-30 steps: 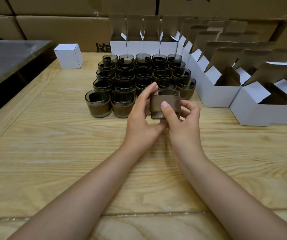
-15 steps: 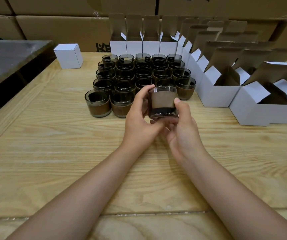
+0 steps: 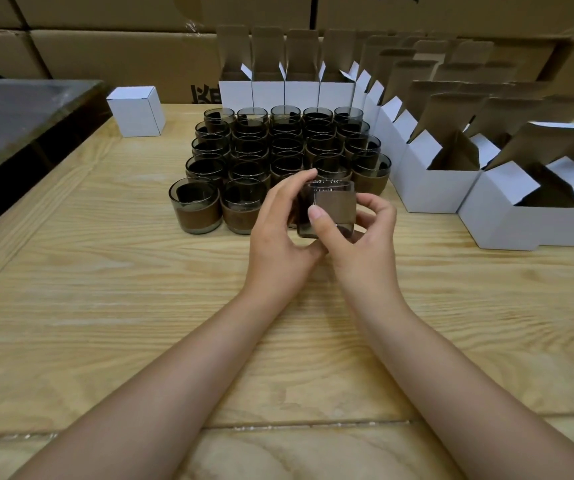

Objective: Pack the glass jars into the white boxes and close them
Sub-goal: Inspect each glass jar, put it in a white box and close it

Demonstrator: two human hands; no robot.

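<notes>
Glass jar (image 3: 327,209): off the table (image 3: 105,289), held between both hands just in front of the block of other jars. We see mostly its side and little of its mouth. A brown band wraps its lower half, with clear smoky glass above.

Left hand (image 3: 278,233): fingers curled round the jar's left side, forefinger lying over the rim. Right hand (image 3: 361,244): thumb pressed on the brown band on the side facing us, remaining fingers curled round the far right side. We note that both hands grip this one jar. The forearms are bare and reach in from the near edge.

Other jars (image 3: 271,150): upright on the table in tight rows, touching one another, each with the same brown band. The nearest row holds two jars at its left end, just beside the left hand.

Open boxes (image 3: 431,188): white outside and brown inside, flaps up. They run in a line along the right side of the jars toward us. A back row of boxes (image 3: 285,91) stands behind the jars with lids raised. We cannot tell whether any of them holds a jar.

Closed box (image 3: 136,110): white, alone at the far left of the table, well apart from the jars.

Background: stacked brown cartons (image 3: 122,53) behind the table. A dark shiny surface (image 3: 18,116) lies to its left.
</notes>
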